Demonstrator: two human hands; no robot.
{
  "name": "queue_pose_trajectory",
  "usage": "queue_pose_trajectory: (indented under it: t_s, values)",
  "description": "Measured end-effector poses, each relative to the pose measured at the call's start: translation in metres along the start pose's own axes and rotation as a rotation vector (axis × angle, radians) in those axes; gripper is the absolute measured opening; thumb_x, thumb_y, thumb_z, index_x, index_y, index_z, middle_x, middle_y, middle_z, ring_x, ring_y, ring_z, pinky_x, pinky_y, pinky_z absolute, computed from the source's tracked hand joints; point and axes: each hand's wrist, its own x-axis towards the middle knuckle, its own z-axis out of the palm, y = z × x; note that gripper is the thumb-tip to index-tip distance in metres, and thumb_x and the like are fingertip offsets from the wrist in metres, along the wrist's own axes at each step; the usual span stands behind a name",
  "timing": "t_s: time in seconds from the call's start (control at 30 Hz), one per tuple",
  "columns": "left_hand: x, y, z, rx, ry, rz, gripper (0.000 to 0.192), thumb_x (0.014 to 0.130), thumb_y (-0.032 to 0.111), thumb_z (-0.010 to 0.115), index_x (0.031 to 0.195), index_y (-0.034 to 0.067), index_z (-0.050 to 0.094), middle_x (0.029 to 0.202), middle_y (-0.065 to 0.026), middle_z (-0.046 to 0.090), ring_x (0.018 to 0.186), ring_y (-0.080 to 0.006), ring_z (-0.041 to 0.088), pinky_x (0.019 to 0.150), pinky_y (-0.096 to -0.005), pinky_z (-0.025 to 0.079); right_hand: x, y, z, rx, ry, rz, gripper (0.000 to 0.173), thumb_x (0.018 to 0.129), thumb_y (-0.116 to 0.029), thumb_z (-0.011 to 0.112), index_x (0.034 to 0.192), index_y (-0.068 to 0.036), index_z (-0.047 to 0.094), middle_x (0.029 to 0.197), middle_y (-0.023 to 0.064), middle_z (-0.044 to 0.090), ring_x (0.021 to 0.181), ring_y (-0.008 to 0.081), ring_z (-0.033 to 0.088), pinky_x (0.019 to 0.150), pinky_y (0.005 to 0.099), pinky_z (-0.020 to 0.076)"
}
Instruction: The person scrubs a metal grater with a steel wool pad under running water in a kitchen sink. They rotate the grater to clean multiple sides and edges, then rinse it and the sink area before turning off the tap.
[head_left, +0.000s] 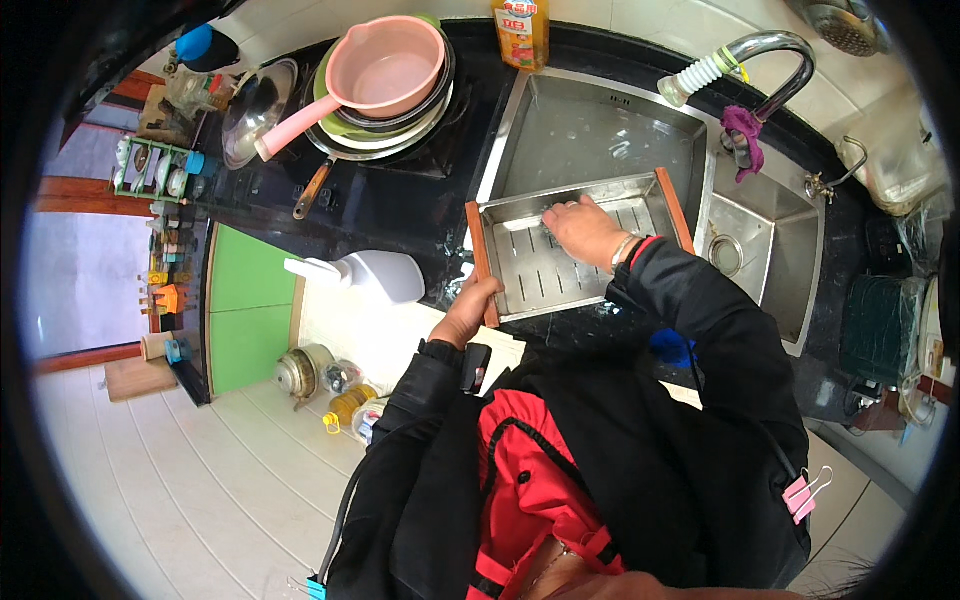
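Note:
A stainless-steel drain basket (536, 281) with a slotted bottom and wooden end bars lies across the front edge of the large sink basin (592, 135). My left hand (469, 307) grips its left wooden bar (482, 262) near the close corner. Inside the basket, my right hand (589, 232) is palm down with curled fingers against the floor by the far wall. A small greyish patch shows beside its fingertips; whether that is a scrubber in the hand cannot be told, as the palm is hidden. The right wooden bar (675, 210) is untouched.
A chrome faucet (795, 60) arches over the sink, beside a smaller basin (750, 225). Dish-soap bottle (521, 34) stands behind. Left are stacked pans under a pink ladle-like pan (386, 67), a pot lid (259, 112) and a white spray bottle (375, 276) near the counter's edge.

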Motion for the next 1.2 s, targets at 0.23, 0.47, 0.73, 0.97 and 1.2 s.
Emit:
queue_pose_trajectory:
  t_s: [0.23,0.47,0.73,0.97,1.2]
  values:
    - [-0.005,0.002,0.004,-0.048,0.021,0.02,0.04,0.083,0.012,0.058,0.122,0.003,0.056,0.104,-0.0058,0.063,0.097,-0.0179,0.06,0.088,-0.0306,0.049,0.017,-0.017,0.006,0.031,-0.009,-0.096,0.023,0.089,-0.009,0.052,0.108,-0.002,0.062,0.103,0.0145,0.063,0.1,0.0318,0.065,0.094,0.0471,0.0472]
    - [-0.009,0.01,0.009,-0.014,0.052,0.011,0.038,0.082,0.012,0.059,0.119,0.003,0.056,0.101,-0.0042,0.061,0.093,-0.0166,0.059,0.085,-0.0298,0.047,0.049,-0.035,0.027,0.235,0.14,-0.065,0.016,0.084,-0.005,0.057,0.097,0.001,0.06,0.103,0.0199,0.061,0.098,0.0347,0.064,0.084,0.0429,0.0517]
    - [-0.007,0.006,0.008,-0.071,0.018,0.007,0.045,0.081,0.011,0.058,0.125,0.003,0.053,0.104,-0.0047,0.06,0.096,-0.0166,0.057,0.086,-0.0304,0.047,0.051,-0.051,0.024,0.182,0.058,-0.029,0.018,0.085,-0.009,0.058,0.097,-0.001,0.069,0.11,0.0186,0.057,0.098,0.0363,0.063,0.087,0.0436,0.0501]
    - [-0.004,0.004,0.004,-0.041,0.018,-0.002,0.043,0.082,0.013,0.058,0.125,0.004,0.053,0.108,-0.0048,0.061,0.099,-0.0167,0.058,0.088,-0.0302,0.047,0.057,-0.044,0.014,0.027,0.053,-0.023,0.018,0.086,-0.012,0.057,0.097,-0.001,0.065,0.091,0.0143,0.07,0.085,0.0325,0.07,0.069,0.0414,0.0565]
    - [-0.004,0.004,0.004,-0.051,0.05,-0.01,0.046,0.081,0.013,0.058,0.125,0.003,0.054,0.103,-0.0047,0.06,0.092,-0.0164,0.057,0.082,-0.0292,0.046,0.061,-0.053,0.027,0.323,-0.061,0.039,0.031,0.09,-0.017,0.059,0.113,0.003,0.06,0.112,0.0202,0.06,0.105,0.0371,0.062,0.088,0.044,0.0518]
